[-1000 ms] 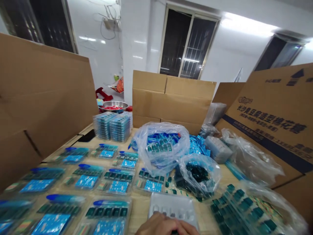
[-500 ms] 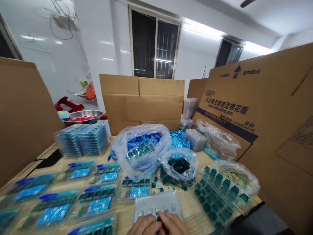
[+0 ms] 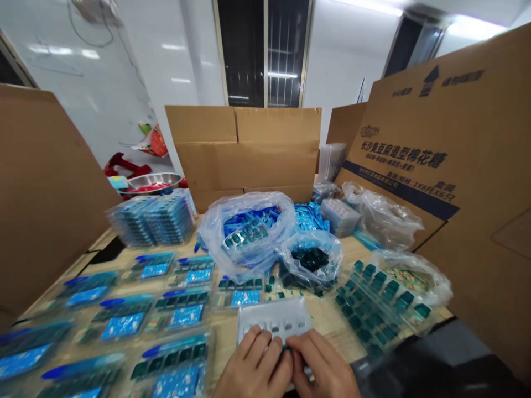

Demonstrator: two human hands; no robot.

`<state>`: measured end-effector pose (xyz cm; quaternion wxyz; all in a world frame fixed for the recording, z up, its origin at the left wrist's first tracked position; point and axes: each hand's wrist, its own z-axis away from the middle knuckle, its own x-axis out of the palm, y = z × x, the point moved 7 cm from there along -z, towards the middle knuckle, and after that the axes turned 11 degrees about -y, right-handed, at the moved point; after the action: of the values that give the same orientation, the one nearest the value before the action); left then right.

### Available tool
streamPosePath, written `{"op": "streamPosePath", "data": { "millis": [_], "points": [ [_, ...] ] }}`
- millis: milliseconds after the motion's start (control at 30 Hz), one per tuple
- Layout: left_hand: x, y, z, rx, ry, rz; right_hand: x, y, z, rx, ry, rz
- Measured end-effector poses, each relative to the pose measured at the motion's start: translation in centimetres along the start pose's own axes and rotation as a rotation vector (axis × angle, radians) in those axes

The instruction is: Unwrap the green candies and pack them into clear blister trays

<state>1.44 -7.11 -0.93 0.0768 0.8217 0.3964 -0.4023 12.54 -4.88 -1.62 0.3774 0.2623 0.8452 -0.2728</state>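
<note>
One white tray (image 3: 274, 313) lies on the counter (image 3: 334, 326) under the left hand (image 3: 252, 367) and right hand (image 3: 326, 365); both are curled at one dark green piece (image 3: 286, 349), though I cannot tell which grips it; nine filled packs (image 3: 180, 310) lie leftward, two stacks (image 3: 169, 221) behind; three loaded plastic bags (image 3: 213, 235) sit beyond and rightward.

Left hand (image 3: 252, 366) bare, right hand (image 3: 326, 367) bare; fingers (image 3: 249, 340) ungloved.
</note>
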Motion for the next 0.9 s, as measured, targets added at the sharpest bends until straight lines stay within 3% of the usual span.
{"op": "streamPosePath", "data": {
  "millis": [100, 233, 333, 433, 533, 700, 800, 900],
  "points": [
    [-0.9, 0.1, -0.9, -0.042, -0.037, 0.031, -1.4, -0.1, -0.4, 0.057, 0.011, -0.059],
    [-2.5, -0.7, -2.1, -0.087, -0.035, 0.150, -3.3, -0.1, -1.4, 0.153, 0.057, -0.363],
    [-2.9, -2.8, -2.4, -0.276, -0.017, 0.478, -3.8, 0.4, -1.9, 0.236, 0.087, -0.528],
    [-2.0, -4.5, -1.8, -0.515, 0.008, 0.830, -3.4, 0.5, -2.0, 0.262, 0.080, -0.604],
    [-1.4, -4.8, -1.1, -0.603, 0.036, 0.970, -2.5, 0.3, -2.0, 0.273, 0.054, -0.642],
    [-0.7, -4.8, -0.7, -0.583, -0.088, 0.991, -1.8, 0.6, -2.2, 0.337, 0.087, -0.764],
    [-0.9, -4.4, -1.0, -0.461, -0.151, 0.867, -0.7, 1.6, -1.6, 0.444, 0.100, -0.954],
    [-1.2, -3.5, -0.8, -0.325, -0.129, 0.702, 0.9, 2.3, -0.2, 0.532, 0.055, -1.131]
  ]
}}
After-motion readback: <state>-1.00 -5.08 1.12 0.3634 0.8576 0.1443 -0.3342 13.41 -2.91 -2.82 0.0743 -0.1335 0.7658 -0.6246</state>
